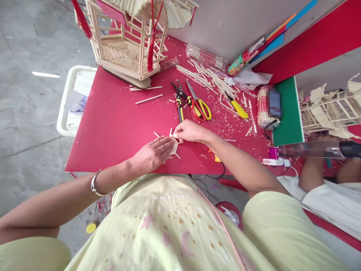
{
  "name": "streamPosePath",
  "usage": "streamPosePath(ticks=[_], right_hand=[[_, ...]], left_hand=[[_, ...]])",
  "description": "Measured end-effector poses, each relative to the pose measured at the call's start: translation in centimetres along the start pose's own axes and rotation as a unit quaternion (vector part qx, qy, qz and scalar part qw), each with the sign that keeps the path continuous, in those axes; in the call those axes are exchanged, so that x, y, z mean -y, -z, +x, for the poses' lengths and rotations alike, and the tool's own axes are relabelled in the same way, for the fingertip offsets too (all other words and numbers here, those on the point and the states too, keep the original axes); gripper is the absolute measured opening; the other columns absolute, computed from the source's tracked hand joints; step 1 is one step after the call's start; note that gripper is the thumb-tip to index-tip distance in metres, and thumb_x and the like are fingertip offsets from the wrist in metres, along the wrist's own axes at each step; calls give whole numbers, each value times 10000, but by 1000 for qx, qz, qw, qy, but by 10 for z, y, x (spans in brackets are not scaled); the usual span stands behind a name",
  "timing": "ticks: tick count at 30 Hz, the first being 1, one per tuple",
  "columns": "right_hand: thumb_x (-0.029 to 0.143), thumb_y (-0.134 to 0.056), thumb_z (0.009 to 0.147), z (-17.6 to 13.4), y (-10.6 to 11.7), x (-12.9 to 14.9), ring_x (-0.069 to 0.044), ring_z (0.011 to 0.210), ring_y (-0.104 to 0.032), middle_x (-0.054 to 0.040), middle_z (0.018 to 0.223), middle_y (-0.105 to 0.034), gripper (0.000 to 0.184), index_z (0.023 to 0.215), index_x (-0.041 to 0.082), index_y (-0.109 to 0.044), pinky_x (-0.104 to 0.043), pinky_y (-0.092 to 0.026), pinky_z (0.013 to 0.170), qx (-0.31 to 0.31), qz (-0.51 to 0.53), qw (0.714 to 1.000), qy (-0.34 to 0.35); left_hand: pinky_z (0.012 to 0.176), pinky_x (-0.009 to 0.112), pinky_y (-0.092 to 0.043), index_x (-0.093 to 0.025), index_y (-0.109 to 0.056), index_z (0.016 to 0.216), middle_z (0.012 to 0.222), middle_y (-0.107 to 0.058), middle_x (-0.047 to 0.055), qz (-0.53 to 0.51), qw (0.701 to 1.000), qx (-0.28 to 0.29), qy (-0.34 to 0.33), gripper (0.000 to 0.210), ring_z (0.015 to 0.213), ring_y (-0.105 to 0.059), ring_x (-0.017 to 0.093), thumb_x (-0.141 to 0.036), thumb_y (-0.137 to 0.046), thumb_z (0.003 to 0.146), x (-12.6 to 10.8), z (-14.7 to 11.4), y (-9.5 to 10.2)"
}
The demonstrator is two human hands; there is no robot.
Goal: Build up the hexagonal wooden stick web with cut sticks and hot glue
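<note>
A small frame of thin wooden sticks (175,149), with stick ends jutting outward, lies flat on the red table. My left hand (153,152) rests over its left part, fingers stretched out and pressing down, and covers much of it. At the frame's upper edge, my right hand (190,130) pinches a small wooden stick between thumb and fingertips; most of that piece is hidden. Just beyond my hands lie yellow-and-black cutting pliers (179,103) and red-and-yellow scissors (201,107).
A stick-built pavilion model (121,49) with red tassels stands at the back left. Loose sticks (211,77) and a yellow-handled cutter (239,109) lie at the back right. A phone (275,101) leans on bundled sticks. Another person's arm (311,173) is at far right.
</note>
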State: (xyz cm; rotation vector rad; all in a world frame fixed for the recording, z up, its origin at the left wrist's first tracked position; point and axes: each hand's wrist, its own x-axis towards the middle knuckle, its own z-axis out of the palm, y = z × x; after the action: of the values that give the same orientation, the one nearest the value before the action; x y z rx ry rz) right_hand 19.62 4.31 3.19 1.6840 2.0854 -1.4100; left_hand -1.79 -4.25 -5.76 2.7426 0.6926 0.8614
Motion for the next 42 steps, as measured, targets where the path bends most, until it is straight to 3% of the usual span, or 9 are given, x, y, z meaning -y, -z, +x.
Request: streamPosePath(ticks=[17, 25, 33, 42], right_hand=[[174, -618, 814, -6, 5, 2, -87, 542, -533, -3, 601, -711, 222, 650, 140, -764, -227, -351, 562, -6, -42, 999, 14], [158, -617, 804, -3, 5, -3, -94, 592, -599, 1, 612, -718, 199, 675, 148, -768, -211, -385, 612, 7, -55, 998, 35], [156, -602, 823, -6, 3, -3, -106, 639, -637, -8, 635, -728, 207, 724, 138, -782, -204, -404, 629, 1, -45, 998, 35], [168, -603, 826, -4, 5, -2, -107, 632, -621, 1, 624, -715, 206, 712, 147, -773, -215, -378, 617, 8, -66, 997, 42]], left_hand=[[1180, 551, -497, -84, -504, 1512, 1450, -640, 221, 6, 1000, 1, -4, 510, 1406, -574, 347, -220, -577, 1026, -1, 3, 5], [1195, 547, -478, -115, -495, 1539, 1467, -631, 206, -17, 1000, 10, 7, 517, 1441, -541, 331, -216, -549, 1035, -1, 3, 5], [1180, 524, -475, -122, -526, 1522, 1553, -565, 164, 29, 999, 43, -13, 490, 1474, -495, 339, -201, -527, 1038, 1, 3, 3], [1146, 543, -481, -123, -555, 1501, 1529, -584, 185, 27, 998, 53, -12, 470, 1457, -510, 344, -207, -507, 1041, 1, 5, 3]])
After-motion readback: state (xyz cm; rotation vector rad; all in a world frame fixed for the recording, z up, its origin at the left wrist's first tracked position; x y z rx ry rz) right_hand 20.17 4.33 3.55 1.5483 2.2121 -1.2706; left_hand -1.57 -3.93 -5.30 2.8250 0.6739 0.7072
